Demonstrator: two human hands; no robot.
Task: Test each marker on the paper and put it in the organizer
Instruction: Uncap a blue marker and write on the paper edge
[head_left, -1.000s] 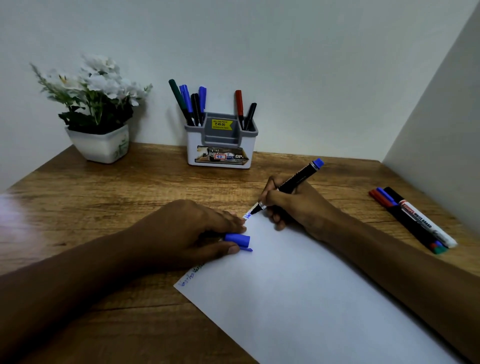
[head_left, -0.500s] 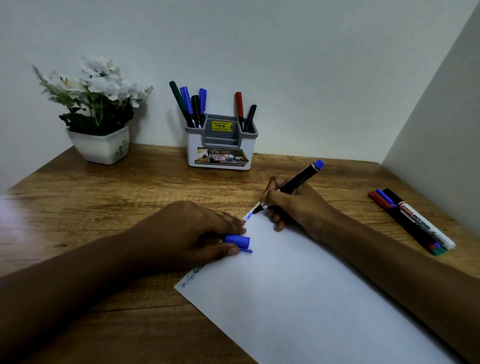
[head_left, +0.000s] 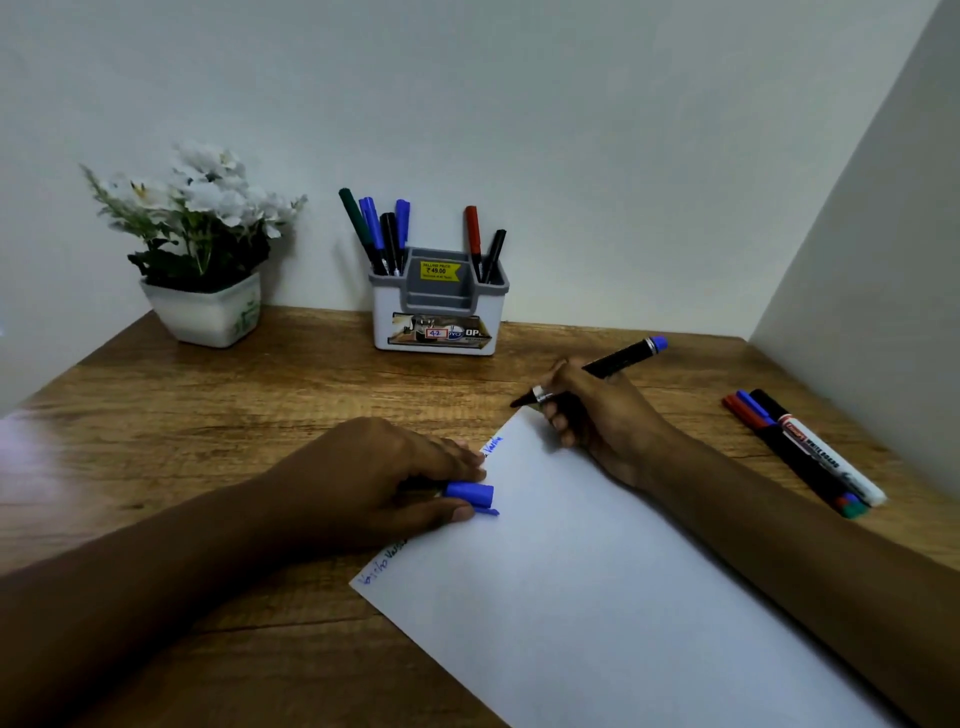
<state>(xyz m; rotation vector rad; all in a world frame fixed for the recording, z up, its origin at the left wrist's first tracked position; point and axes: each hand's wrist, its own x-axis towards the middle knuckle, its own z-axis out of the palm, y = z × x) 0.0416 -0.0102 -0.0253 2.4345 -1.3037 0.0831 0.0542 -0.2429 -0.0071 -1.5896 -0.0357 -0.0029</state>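
Observation:
My right hand (head_left: 597, 415) grips an uncapped black marker with a blue end (head_left: 618, 359), its tip just past the far corner of the white paper (head_left: 597, 597) and off the sheet. Blue scribbles (head_left: 493, 447) mark the paper's left edge. My left hand (head_left: 374, 483) rests on that edge, pinching the blue cap (head_left: 470, 493). The grey-white organizer (head_left: 439, 312) stands at the back against the wall with several markers upright in it.
Several markers (head_left: 800, 449), among them a white whiteboard marker, lie on the wooden desk at the right near the side wall. A white pot of white flowers (head_left: 205, 306) stands at the back left. Walls close the desk at the back and right.
My right hand has lifted the marker tip off the paper and drawn it slightly back and right. A fresh blue scribble shows near the corner. The left hand has stayed put.

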